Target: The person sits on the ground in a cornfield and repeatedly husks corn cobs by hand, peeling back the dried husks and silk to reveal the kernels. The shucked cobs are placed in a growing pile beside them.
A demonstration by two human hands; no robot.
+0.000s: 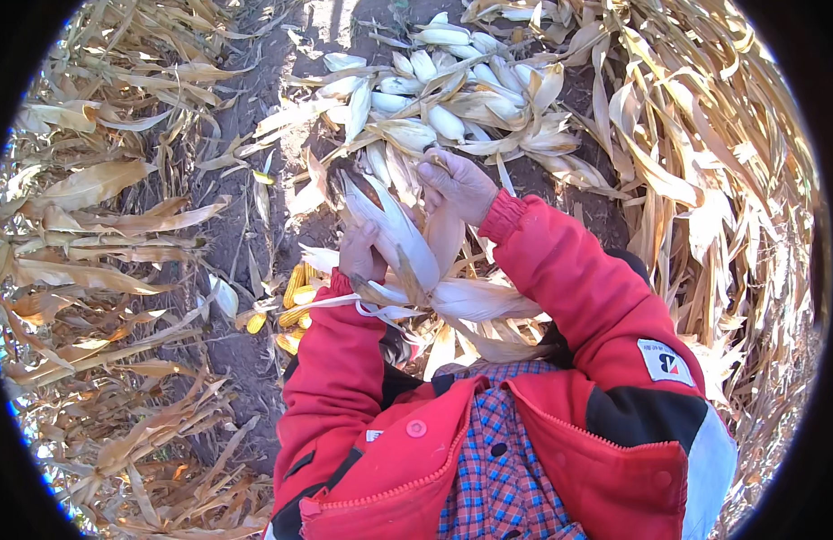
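Note:
An ear of corn in pale husk [404, 236] lies slantwise between my hands, with dark silk at its upper left tip. A narrow gap in the husk near that tip shows reddish brown. My left hand [362, 251] grips the ear from its left side. My right hand [459, 183] is closed on a strip of dry husk [445, 236] that hangs down beside the ear. Loose husk leaves [487, 299] spread below the ear, over my lap.
A pile of ears in pale husks [450, 101] lies on the soil beyond my hands. Husked yellow corn cobs [295, 297] sit left of my left forearm. Dry corn stalks [700, 135] are heaped at the right, and more stalks and leaves [85, 270] cover the left side.

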